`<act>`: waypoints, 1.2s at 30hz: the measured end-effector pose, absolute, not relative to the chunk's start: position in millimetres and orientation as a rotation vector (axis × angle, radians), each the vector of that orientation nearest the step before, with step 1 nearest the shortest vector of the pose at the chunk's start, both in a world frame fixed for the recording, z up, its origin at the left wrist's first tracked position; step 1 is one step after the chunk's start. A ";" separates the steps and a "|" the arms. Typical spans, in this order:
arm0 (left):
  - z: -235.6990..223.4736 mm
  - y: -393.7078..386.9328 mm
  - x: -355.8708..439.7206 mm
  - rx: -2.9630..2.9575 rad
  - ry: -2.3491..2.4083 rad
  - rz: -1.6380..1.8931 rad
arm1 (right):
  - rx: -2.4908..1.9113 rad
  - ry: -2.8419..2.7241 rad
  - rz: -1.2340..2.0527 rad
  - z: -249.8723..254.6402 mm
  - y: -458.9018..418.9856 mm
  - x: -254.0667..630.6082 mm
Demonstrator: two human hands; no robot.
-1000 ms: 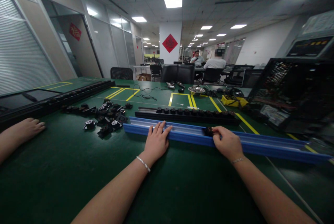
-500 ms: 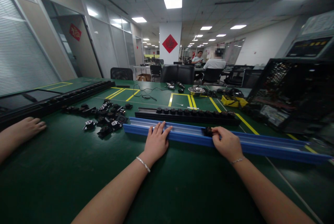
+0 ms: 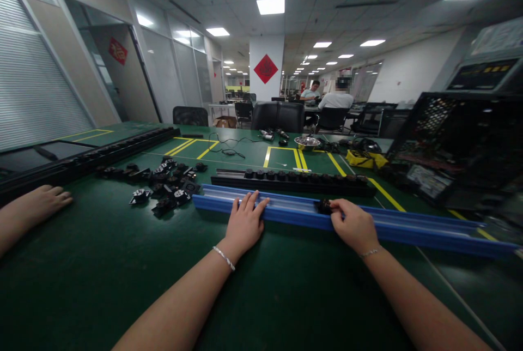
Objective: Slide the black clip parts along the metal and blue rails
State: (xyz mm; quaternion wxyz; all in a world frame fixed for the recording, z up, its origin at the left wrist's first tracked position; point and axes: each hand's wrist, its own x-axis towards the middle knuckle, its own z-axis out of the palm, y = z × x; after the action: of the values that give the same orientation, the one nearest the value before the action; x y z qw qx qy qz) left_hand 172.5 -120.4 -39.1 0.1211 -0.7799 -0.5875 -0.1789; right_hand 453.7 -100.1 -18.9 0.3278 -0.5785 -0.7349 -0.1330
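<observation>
A long blue channel [image 3: 294, 219] with a pale inner strip lies across the table. My left hand [image 3: 246, 219] rests on its left half, fingers spread flat over the near wall. Farther right, my right hand [image 3: 354, 225] pinches a small black part [image 3: 324, 206] that sits in the channel; the fingers cover its right side. To the left of the channel is a loose pile of small black parts [image 3: 165, 185], some with silvery faces. Behind the channel stands a black rail [image 3: 294, 179] with a row of round black pieces along it.
Another person's hand [image 3: 44, 201] lies at the left edge, beside a long black rail [image 3: 102, 156]. A metal bowl [image 3: 307, 143], a yellow box [image 3: 366, 160] and cables are at the back. An open black computer case [image 3: 429, 149] stands on the right.
My right hand and the black part have shifted very slightly left along the channel. My left hand has stayed in place.
</observation>
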 end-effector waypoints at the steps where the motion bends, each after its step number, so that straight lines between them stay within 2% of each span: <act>1: -39.0 -120.3 172.4 -2.278 -1.719 -0.517 | -1.524 -1.918 -0.346 -18.7 -100.3 452.7; 14: -38.5 -120.7 173.5 -2.276 -1.728 -0.476 | -1.474 -2.039 -0.074 -16.8 -113.6 410.3; 27: -40.3 -120.5 174.2 -2.286 -1.716 -0.486 | -1.555 -1.990 -0.463 -25.4 -119.8 367.0; 36: -44.3 -119.4 174.5 -2.283 -1.692 -0.480 | -1.588 -1.917 -0.366 -29.6 -119.8 321.9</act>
State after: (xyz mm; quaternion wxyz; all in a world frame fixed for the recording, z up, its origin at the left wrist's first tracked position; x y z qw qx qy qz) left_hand 174.5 -119.4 -44.3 0.1293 -0.7855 -0.5822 -0.1653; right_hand 321.9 -119.8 -29.6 0.3077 -0.6004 -0.7251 -0.1382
